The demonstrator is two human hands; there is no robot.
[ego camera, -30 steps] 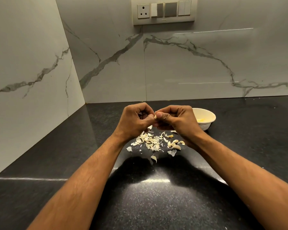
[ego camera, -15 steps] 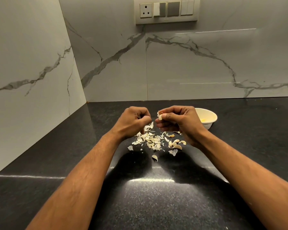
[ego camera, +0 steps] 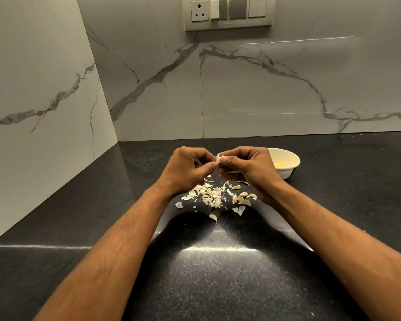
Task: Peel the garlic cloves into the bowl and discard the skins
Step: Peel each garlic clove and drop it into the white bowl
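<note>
**Clove pinched over the pile, and it could slip**

I've got one clove (ego camera: 218,160) up between both hands, above the desk (ego camera: 218,274). My right hand (ego camera: 248,167) has its grip curled round it, thumb and fingertips clamped on the pale end. My left hand (ego camera: 185,169) pinches in from the other side, picking at the skin where a white flake sticks up.

The risk now is the clove itself. It's small, and I judge it slick once bare; if I pull too hard with the left, it pops out and drops into the skins (ego camera: 208,194) lying right underneath. That pile is mixed trouble already: a few unpeeled cloves (ego camera: 241,196) sit just beside the flakes, touching some of them, so a dropped clove gets lost among look-alikes.

The bowl (ego camera: 287,162) sits behind my right hand, partly hidden by it, with something yellowish inside. Reaching back for it, my wrist could nudge the rim, or I could toss short and miss.

Loose flakes have strayed toward me too. Any sweep of my forearms likely scatters them further, making the final clean-up harder.
</note>
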